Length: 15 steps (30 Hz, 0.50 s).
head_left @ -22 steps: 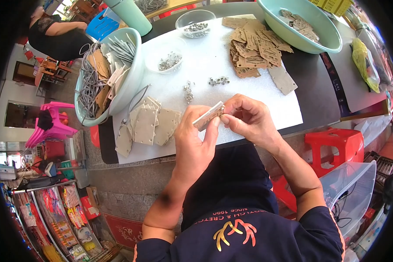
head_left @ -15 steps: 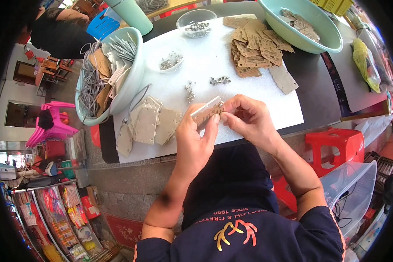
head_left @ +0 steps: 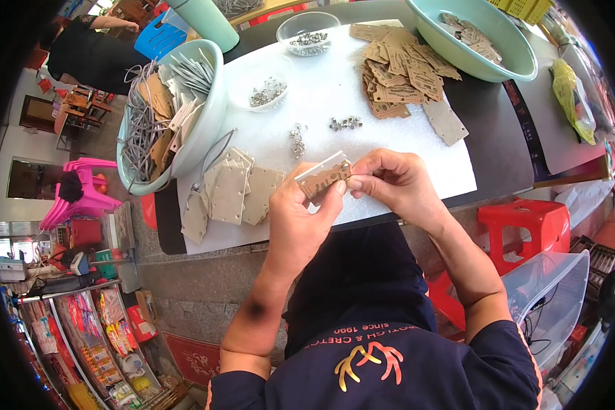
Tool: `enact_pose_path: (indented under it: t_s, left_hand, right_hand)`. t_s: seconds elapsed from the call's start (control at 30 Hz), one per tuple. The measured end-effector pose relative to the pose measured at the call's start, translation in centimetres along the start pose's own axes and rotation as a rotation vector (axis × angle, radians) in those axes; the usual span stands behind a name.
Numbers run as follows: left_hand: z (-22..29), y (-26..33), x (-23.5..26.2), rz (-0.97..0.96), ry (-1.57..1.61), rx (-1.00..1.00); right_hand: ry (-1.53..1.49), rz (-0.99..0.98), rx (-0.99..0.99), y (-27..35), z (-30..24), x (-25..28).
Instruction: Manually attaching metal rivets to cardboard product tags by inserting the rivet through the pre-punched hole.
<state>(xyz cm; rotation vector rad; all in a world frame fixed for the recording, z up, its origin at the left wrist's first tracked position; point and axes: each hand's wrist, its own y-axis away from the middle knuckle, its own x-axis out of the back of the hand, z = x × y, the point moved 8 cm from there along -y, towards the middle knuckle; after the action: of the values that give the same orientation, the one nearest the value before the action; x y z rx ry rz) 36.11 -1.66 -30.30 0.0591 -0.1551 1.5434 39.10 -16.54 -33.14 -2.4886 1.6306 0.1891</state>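
Note:
My left hand (head_left: 304, 217) grips a brown printed tag (head_left: 326, 181) together with a pale flat plate (head_left: 323, 165) behind it, thumb on the near side. At the tag's right end, the thumb and fingers of my right hand (head_left: 402, 186) pinch together at its corner. Whatever small thing may be between those fingertips is hidden. Just beyond my hands lie two little heaps of shiny metal parts (head_left: 346, 124). To the left is a pile of pale plates with corner holes (head_left: 227, 195), and farther right a heap of brown printed tags (head_left: 402, 72).
A pale green basin (head_left: 214, 113) with grey cords and plates stands at the left, another basin (head_left: 526, 67) at the far right. Two clear bowls of metal bits, one a round tub (head_left: 335, 31), sit at the back. A red stool (head_left: 526, 222) is beside me; someone stands far left.
The brown tag has tilted so more of its printed face shows. Both hands stay close together at it. The person at the far left has shifted, with an arm stretched out.

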Motion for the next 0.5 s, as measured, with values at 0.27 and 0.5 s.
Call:
enact_pose_path:
  t_s: [0.27,0.5]
  left_hand:
    - [0.55,0.09,-0.13,0.074,-0.112,-0.137]
    - [0.31,0.0,-0.45,0.098,-0.102,-0.101]
  right_hand:
    - [0.051,-0.001,0.037,0.17,-0.01,-0.15]
    - [-0.033,0.029,0.031,0.23,0.17,-0.16]
